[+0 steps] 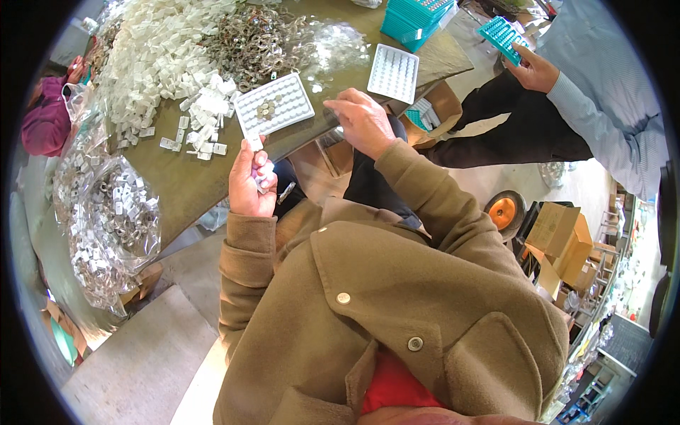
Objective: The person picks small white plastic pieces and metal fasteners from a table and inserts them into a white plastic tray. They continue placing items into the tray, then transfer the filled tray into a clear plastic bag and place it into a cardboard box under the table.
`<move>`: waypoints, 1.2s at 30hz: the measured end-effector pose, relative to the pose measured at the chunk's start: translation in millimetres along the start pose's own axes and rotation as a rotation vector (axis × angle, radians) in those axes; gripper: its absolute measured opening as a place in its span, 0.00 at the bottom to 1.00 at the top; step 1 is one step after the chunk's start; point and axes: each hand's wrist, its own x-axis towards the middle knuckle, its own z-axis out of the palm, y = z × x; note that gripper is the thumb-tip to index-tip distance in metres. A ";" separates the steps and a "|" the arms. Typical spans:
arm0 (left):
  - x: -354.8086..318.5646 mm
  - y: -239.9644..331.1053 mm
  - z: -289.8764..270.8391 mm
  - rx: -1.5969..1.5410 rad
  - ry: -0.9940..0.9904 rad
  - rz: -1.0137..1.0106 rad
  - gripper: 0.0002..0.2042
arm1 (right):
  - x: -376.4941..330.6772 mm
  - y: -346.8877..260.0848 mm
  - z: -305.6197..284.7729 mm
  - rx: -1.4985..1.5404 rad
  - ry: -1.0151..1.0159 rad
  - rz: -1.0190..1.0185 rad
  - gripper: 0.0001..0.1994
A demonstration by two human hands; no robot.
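My left hand (253, 185) is closed around several small white plastic pieces (263, 176), and one of them stands up between thumb and fingers. Just beyond it, a white tray (296, 106) with rows of hollows lies tilted near the table's edge. A few small round metal discs (266, 110) rest on that tray. To the right of the tray, my right hand (365, 126) hovers over the table's edge, its fingers partly stretched toward the tray. I see nothing held in it.
A heap of white plastic pieces (166, 53) and a pile of small metal parts (251, 42) cover the table's far left. Another white tray (394, 73) lies beside stacked teal trays (414, 25). A filled plastic bag (117, 212) hangs at left. At right, a co-worker's hand (533, 69) holds a teal tray.
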 end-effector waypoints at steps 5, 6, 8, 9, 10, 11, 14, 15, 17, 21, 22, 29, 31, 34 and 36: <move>-0.2 4.2 -9.6 -0.030 0.061 0.115 0.17 | -8.3 -3.3 4.2 -0.114 0.016 -0.142 0.10; 0.2 3.9 -10.4 -0.018 0.104 0.118 0.16 | -9.7 -1.3 1.2 -0.128 0.031 -0.174 0.11; 1.7 3.3 -10.5 0.007 0.135 0.080 0.16 | -13.0 2.2 -3.3 -0.119 -0.009 -0.187 0.12; 2.0 2.3 -9.6 -0.002 0.080 0.059 0.16 | -14.6 4.3 -5.5 -0.102 -0.020 -0.200 0.13; 2.3 1.0 -8.4 -0.010 0.029 0.040 0.15 | -15.5 7.0 -7.5 -0.081 -0.032 -0.211 0.13; 2.6 -1.1 -7.0 -0.040 0.028 0.011 0.15 | -16.7 9.8 -9.0 -0.085 -0.035 -0.236 0.13; 3.1 -7.5 -2.9 -0.079 0.041 -0.061 0.16 | -18.8 19.3 -8.9 -0.132 0.023 -0.300 0.10; 3.0 -10.3 -1.4 -0.062 0.021 -0.080 0.16 | -19.1 22.8 -8.4 -0.124 0.050 -0.328 0.10; 2.4 -15.3 2.1 -0.036 -0.012 -0.104 0.16 | -19.6 28.2 -6.8 -0.094 0.107 -0.365 0.10; 3.2 -24.6 11.7 0.007 0.044 -0.198 0.16 | -17.8 33.1 -3.6 -0.084 0.103 -0.355 0.09; 3.0 -26.0 13.7 0.021 0.003 -0.208 0.16 | -16.0 33.5 -2.3 -0.079 0.107 -0.342 0.09; 8.1 -34.8 21.8 0.058 0.019 -0.243 0.17 | -6.0 31.8 5.7 -0.099 0.064 -0.253 0.10; 9.1 -35.4 21.1 0.091 0.039 -0.242 0.16 | -4.9 28.9 5.6 -0.121 0.091 -0.240 0.09; 9.7 -35.4 20.5 0.088 -0.021 -0.242 0.17 | -0.5 20.7 -1.3 -0.156 0.040 -0.229 0.09; 10.3 -35.8 21.4 0.078 -0.049 -0.244 0.17 | 4.7 10.0 -7.4 -0.011 0.046 -0.135 0.05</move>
